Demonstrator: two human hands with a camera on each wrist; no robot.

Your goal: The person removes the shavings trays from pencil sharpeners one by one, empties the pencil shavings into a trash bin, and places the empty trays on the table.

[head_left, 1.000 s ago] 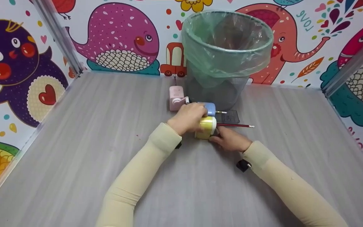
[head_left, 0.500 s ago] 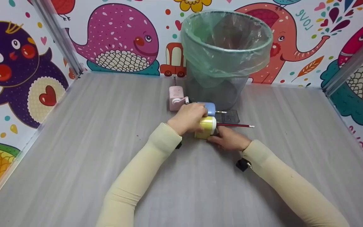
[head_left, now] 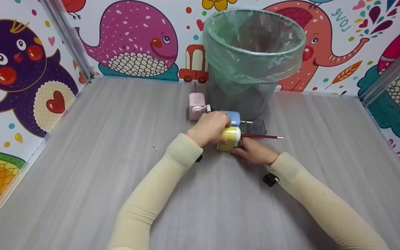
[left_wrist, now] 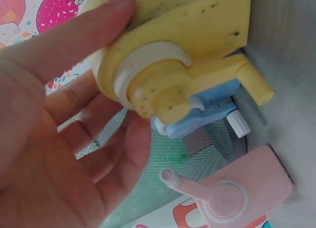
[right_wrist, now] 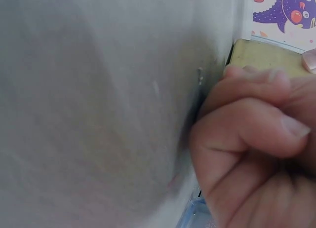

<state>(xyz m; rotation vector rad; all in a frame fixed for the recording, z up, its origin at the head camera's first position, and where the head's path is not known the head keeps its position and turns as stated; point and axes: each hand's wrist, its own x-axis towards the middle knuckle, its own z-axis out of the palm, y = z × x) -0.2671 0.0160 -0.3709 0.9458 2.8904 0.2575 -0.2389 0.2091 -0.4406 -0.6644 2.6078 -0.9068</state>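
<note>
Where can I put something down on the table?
Bare table lies between the purple bird picture and pink sharpener, right of the red pencil, and between the sleeves. It's crowded by the bin: blue sharpener, yellow sharpener, left hand and right hand bunch there.

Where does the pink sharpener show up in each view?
Head: pink sharpener near centre, left of the bin.
Left wrist: bottom right, its crank pointing up-left.
Right wrist: not in it.
Shared landmark: yellow sharpener, near centre in head, top in left wrist, upper right in right wrist.
</note>
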